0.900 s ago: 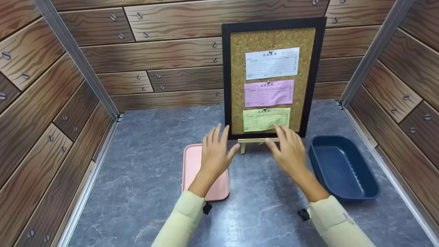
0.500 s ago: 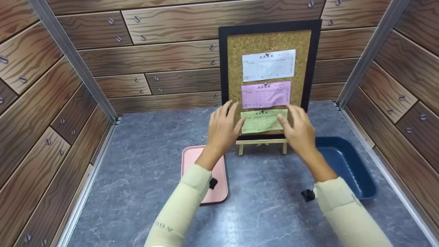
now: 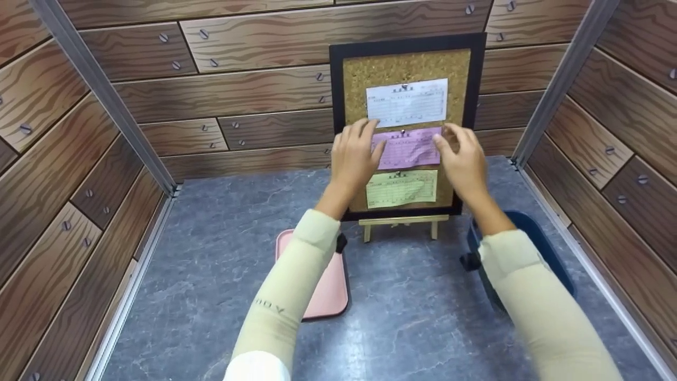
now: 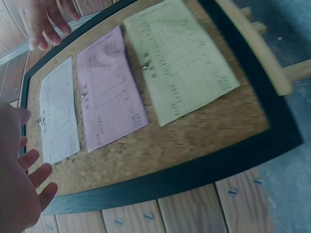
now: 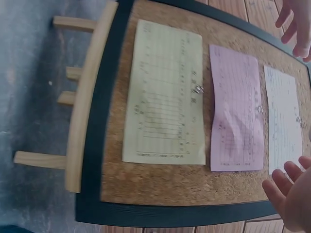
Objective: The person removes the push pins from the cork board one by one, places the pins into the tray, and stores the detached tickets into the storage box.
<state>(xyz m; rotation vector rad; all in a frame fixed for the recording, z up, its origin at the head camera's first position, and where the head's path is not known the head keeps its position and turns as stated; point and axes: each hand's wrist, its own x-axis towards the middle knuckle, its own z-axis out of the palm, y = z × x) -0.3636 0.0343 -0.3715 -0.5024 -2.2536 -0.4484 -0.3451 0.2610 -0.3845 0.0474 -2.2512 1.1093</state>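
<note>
A black-framed cork board (image 3: 353,69) stands on a small wooden easel (image 3: 402,220). Pinned on it, top to bottom, are a white form slip (image 3: 407,103), a pink one (image 3: 410,151) and a green one (image 3: 402,189), each with a metal push pin at its top edge. My left hand (image 3: 355,156), fingers loosely spread, is in front of the board's left side and overlaps the pink slip's edge in the head view. On the other side my right hand (image 3: 465,161) has its fingers and thumb relaxed beside the pink slip. Neither hand holds anything; both wrist views show the slips flat on the cork.
A pink tray (image 3: 328,296) lies left of the easel, partly under my left forearm. To the right, a dark blue basin (image 3: 552,254) is largely covered by my right arm. Wood-patterned walls (image 3: 254,90) enclose the grey marbled table (image 3: 222,248).
Both hands have risen along the board, from around the green slip's lower edge to the pink slip's height. The slips stay pinned, and the view has shifted slightly.
</note>
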